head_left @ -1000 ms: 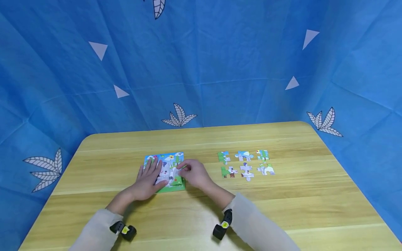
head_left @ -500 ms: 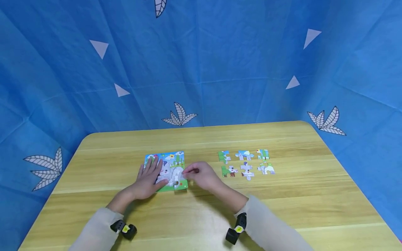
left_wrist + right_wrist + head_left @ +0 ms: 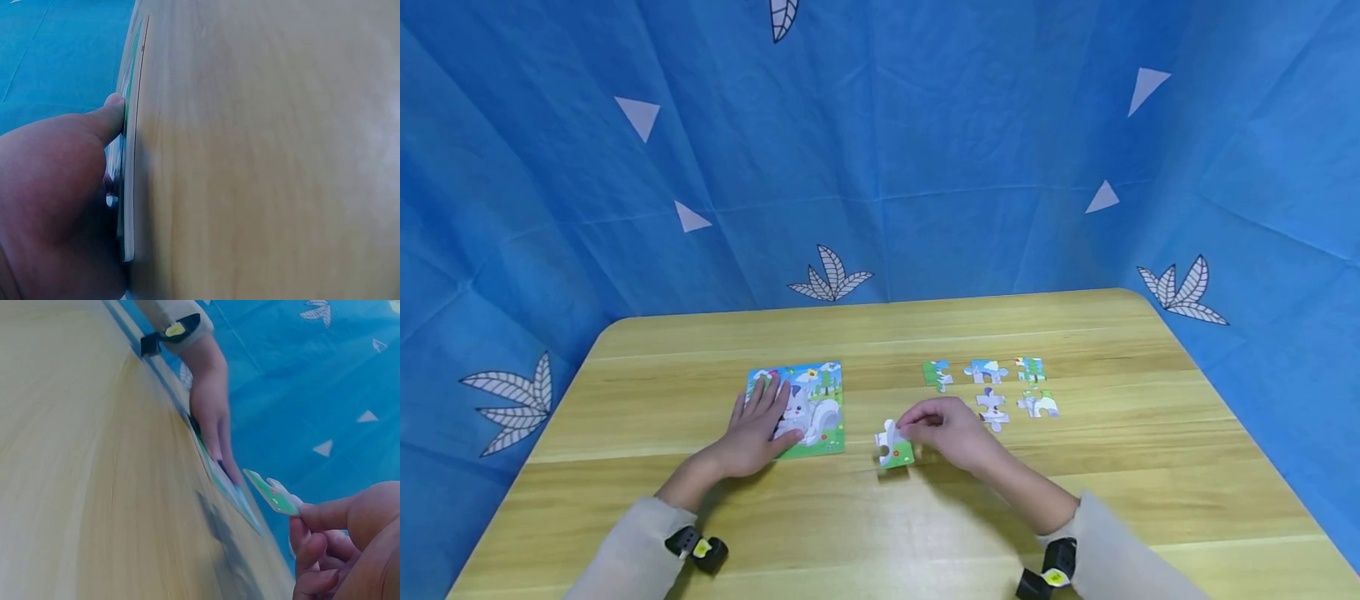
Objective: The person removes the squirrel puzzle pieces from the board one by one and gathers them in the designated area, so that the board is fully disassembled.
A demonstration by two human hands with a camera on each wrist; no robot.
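Observation:
My left hand (image 3: 747, 440) lies flat with spread fingers on a square picture board (image 3: 826, 383), which shows a white animal with a bushy tail on grass under a blue sky. In the left wrist view the thumb (image 3: 109, 119) rests on the board's face beside its thick edge (image 3: 130, 212). To the board's right, my right hand (image 3: 951, 432) pinches a green and white puzzle piece (image 3: 898, 450) between thumb and fingers. The piece (image 3: 275, 495) is tilted and held above the table, apart from the board.
Several loose puzzle pieces lie in two rows right of the board, among them a sky-blue one (image 3: 987, 370), a white one (image 3: 992, 407) and a tree one (image 3: 1030, 368). The wooden table (image 3: 700, 350) ends at a blue curtain (image 3: 970, 167).
My right hand has lifted the pinched puzzle piece off the board's right side and carried it rightward. It now blocks the lower left loose piece from view. The left hand has stayed put.

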